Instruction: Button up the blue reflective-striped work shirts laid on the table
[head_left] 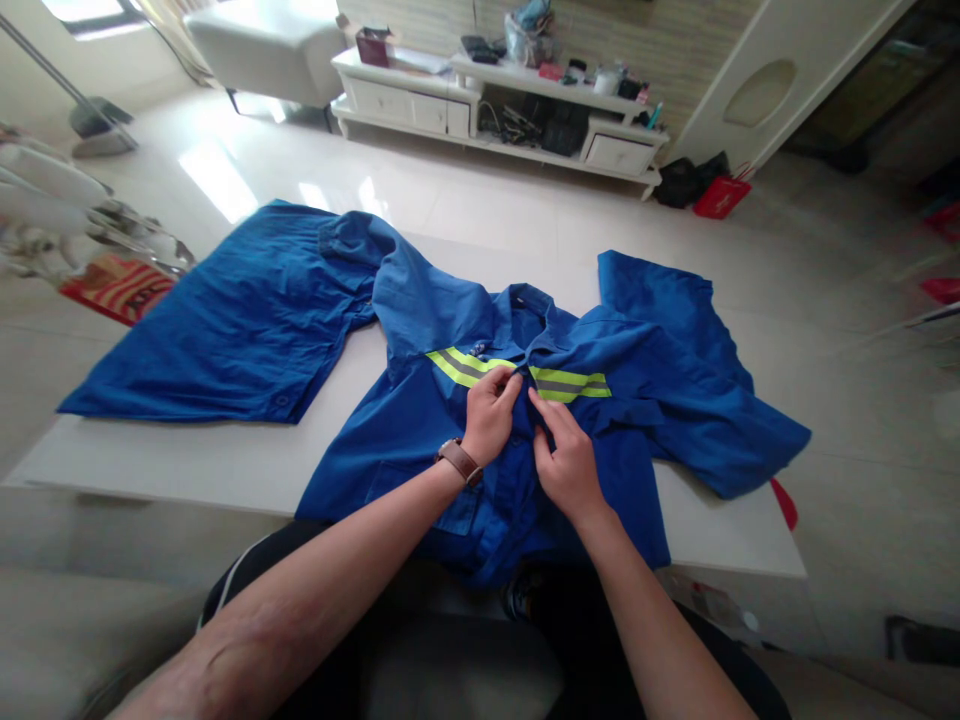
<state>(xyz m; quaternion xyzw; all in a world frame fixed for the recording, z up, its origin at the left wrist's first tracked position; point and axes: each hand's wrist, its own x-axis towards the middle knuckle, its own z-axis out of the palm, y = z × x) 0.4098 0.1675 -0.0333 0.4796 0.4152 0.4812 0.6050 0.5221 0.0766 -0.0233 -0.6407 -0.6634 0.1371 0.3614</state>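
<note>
A blue work jacket with yellow-green and grey reflective strips lies front up, its collar pointing away from me. At the chest, my left hand pinches the edge of the front opening, just below the collar. My right hand is closed on the opposite front edge, index finger by the right strip and thumb lower down. Whatever lies between the fingertips is too small to make out. To the left, the jacket's sleeve reaches onto a spread blue cloth.
The garments rest on a white table. More blue cloth lies at the right, beside the sleeve. Beyond are a white TV cabinet holding small items, a pale stool and a red bag. A red patterned bag stands at the left.
</note>
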